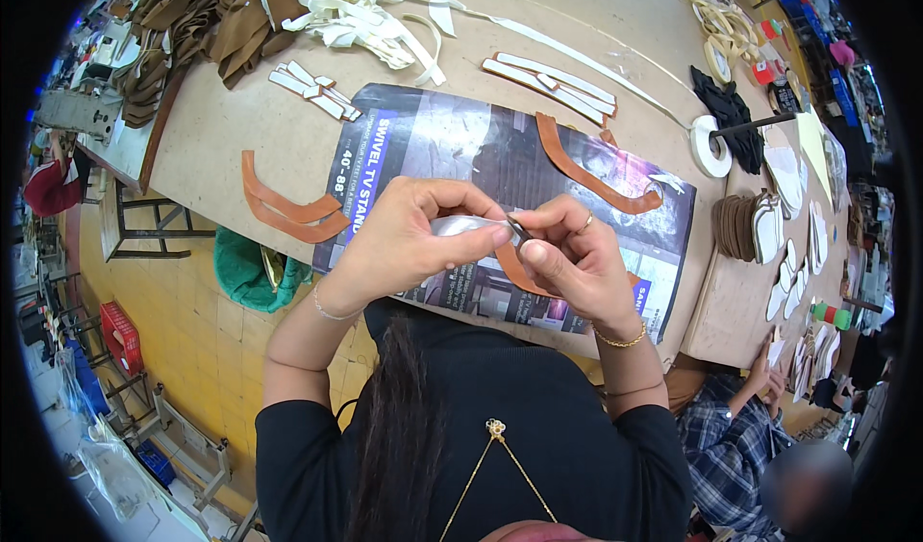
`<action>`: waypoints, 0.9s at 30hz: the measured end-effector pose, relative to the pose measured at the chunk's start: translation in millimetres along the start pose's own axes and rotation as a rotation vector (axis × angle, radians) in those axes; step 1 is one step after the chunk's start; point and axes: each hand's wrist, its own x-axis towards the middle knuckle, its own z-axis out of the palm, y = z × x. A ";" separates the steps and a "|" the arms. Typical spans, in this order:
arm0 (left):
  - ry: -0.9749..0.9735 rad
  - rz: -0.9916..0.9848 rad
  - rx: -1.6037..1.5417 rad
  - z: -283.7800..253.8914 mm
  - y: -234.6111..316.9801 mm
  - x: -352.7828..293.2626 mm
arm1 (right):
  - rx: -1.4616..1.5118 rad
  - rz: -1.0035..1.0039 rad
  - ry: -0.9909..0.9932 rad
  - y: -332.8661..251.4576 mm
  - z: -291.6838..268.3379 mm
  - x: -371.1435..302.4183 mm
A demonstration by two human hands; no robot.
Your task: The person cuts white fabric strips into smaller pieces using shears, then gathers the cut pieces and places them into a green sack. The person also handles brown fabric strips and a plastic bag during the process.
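My left hand [409, 234] and my right hand [572, 253] meet above a flattened printed cardboard sheet [433, 133] on the worktable. Both pinch a small pale silvery strip [466, 225] between thumb and fingers. My right fingertips also press a thin dark edge at the strip's end. A curved brown leather strap piece [519, 273] lies right under my right hand on the cardboard. Another long brown strap [586, 172] lies further back on the sheet.
Two curved brown straps [288, 210] lie at the table's left edge. White strips [317, 90] and white straps [553, 80] lie behind, with piled brown pieces [212, 13]. A tape roll [711, 143] and stacked soles [755, 225] sit right. Another person [740, 427] sits lower right.
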 end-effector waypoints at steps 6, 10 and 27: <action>-0.020 -0.002 0.095 -2.2 2.1 -0.9 | -0.013 0.083 -0.049 -0.6 -6.4 -1.2; -0.043 0.007 0.119 -7.7 2.0 2.8 | -0.051 0.104 -0.031 -3.3 -7.4 3.9; -0.039 -0.046 0.030 -9.0 1.0 6.7 | 0.050 0.123 0.016 -2.4 -5.1 6.3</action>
